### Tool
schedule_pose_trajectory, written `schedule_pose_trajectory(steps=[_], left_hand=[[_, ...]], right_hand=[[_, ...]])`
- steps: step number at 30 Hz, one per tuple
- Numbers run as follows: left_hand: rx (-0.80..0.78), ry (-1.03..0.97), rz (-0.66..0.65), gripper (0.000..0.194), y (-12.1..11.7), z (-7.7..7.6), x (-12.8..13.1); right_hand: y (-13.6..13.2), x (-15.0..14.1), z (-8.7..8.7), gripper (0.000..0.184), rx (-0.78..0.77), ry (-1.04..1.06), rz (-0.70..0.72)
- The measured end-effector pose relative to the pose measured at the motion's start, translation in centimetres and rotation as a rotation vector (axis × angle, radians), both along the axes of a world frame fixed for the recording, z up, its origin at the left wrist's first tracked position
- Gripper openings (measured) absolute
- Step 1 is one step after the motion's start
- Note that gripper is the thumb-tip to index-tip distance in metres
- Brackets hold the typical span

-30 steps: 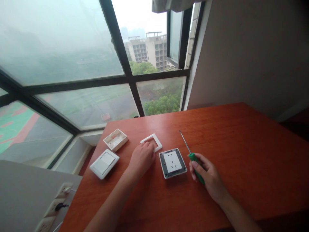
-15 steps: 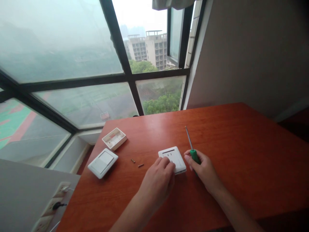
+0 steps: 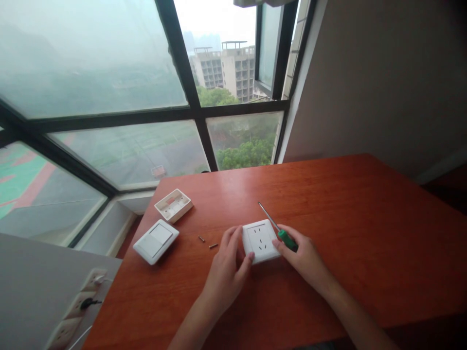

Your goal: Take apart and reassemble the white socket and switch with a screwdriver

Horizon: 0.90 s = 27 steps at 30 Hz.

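Observation:
A white wall socket (image 3: 260, 243) with several slots in its face lies between my hands on the table. My left hand (image 3: 228, 267) grips its left edge, the thumb at the lower corner and the fingers along the side. In my right hand (image 3: 304, 255) is a screwdriver (image 3: 287, 239) with a green handle, its metal shaft pointing up and left past the socket's top edge. The right thumb also touches the socket's right side. Left of my left hand lie two small screws, one (image 3: 201, 239) a little behind the other (image 3: 213, 246).
A white wall switch (image 3: 156, 243) and an open cream mounting box (image 3: 173, 206) lie at the left of the reddish wooden table (image 3: 339, 204). Windows stand beyond the table's back edge. Low on the left wall are several sockets with a black plug (image 3: 86, 303).
My left hand has moved from the socket's face to its left edge. My right hand has come left to the socket's right side, and the screwdriver now tilts further left.

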<state>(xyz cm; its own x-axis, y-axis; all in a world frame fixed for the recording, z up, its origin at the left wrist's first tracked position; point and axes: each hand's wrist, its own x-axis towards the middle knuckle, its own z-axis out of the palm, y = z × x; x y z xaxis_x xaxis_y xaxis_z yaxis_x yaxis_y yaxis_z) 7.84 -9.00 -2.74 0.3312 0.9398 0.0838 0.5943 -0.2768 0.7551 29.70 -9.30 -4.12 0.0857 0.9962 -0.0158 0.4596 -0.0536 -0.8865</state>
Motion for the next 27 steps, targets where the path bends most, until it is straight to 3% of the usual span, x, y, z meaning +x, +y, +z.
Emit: schedule_pose_trajectory(steps=[9,15,21,27], left_hand=[[-0.028,-0.046,-0.042,0.067,0.1,0.0,-0.1],[-0.06,-0.112,-0.06,0.067,0.8,0.0,-0.4],[-0.022,-0.05,-0.048,0.066,1.1,0.1,-0.6],[0.008,0.023,-0.08,0.07,1.3,0.1,-0.9]], right_hand=[[-0.2,-0.1,0.9,0.044,0.01,-0.094,0.09],[-0.2,-0.1,0.9,0.045,0.018,-0.114,0.089],[-0.2,-0.1,0.8,0.046,0.032,-0.104,0.102],[-0.2,-0.1,1.8,0.042,0.039,-0.199,0.126]])
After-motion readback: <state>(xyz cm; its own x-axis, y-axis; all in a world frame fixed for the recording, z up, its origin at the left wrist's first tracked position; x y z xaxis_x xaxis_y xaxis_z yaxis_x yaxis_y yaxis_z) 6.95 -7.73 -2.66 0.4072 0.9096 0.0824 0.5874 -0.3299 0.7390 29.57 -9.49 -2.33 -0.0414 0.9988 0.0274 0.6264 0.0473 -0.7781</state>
